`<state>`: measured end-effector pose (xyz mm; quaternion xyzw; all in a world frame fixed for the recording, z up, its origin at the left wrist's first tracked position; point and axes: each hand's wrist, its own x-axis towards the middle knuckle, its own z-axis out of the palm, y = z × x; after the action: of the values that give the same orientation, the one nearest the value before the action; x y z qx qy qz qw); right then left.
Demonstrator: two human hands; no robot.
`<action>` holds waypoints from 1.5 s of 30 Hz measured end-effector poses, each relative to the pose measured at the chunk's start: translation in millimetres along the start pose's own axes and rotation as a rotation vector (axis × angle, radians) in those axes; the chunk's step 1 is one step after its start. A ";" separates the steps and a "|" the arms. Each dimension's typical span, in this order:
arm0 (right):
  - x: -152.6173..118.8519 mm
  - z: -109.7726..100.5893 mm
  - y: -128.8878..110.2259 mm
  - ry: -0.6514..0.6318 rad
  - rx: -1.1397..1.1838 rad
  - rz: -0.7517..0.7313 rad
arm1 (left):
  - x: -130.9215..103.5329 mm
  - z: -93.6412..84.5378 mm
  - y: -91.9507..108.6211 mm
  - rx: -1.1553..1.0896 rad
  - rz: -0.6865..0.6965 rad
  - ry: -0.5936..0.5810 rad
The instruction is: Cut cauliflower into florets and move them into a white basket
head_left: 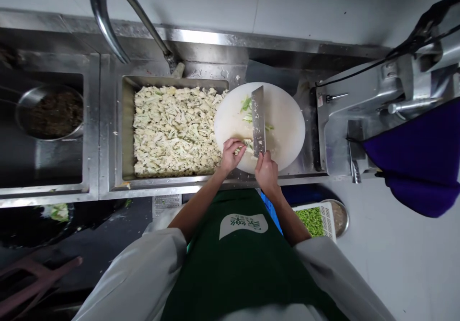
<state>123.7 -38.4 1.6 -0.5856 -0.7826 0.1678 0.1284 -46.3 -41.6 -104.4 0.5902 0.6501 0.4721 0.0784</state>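
Observation:
My right hand (267, 171) is wrapped round the handle of a cleaver (258, 120), whose wide blade points away from me over a round white cutting board (287, 134). Small pale crumbs stick to the blade. My left hand (231, 154) has its fingers curled on a piece of cauliflower (248, 144) just left of the blade, near the board's front edge. Green leafy trimmings (247, 104) lie on the board beside the cleaver. Left of the board, a sink basin (128, 124) is filled with cut cauliflower florets (176, 129).
A curved faucet (125, 5) arches over the sink. At far left, another basin holds a metal bowl (27, 115) with dark contents. A metal machine (359, 91) with a purple cloth (420, 153) stands to the right. Below sits a white basket (328, 218) of chopped green pieces.

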 end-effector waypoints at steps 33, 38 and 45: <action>44.7 14.7 -4.5 -0.124 -0.014 -0.010 | -6.8 -5.1 -0.6 -0.047 0.007 0.002; 28.6 -25.4 61.0 0.138 0.140 0.099 | 7.8 11.5 28.0 0.160 0.114 -0.336; -12.2 -36.5 153.7 0.159 0.351 0.291 | 4.3 21.1 23.9 0.269 0.138 -0.382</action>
<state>275.9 -6.4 -28.7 -0.6722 -0.6362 0.2714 0.2642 -17.1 -30.3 -97.0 0.7169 0.6387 0.2654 0.0879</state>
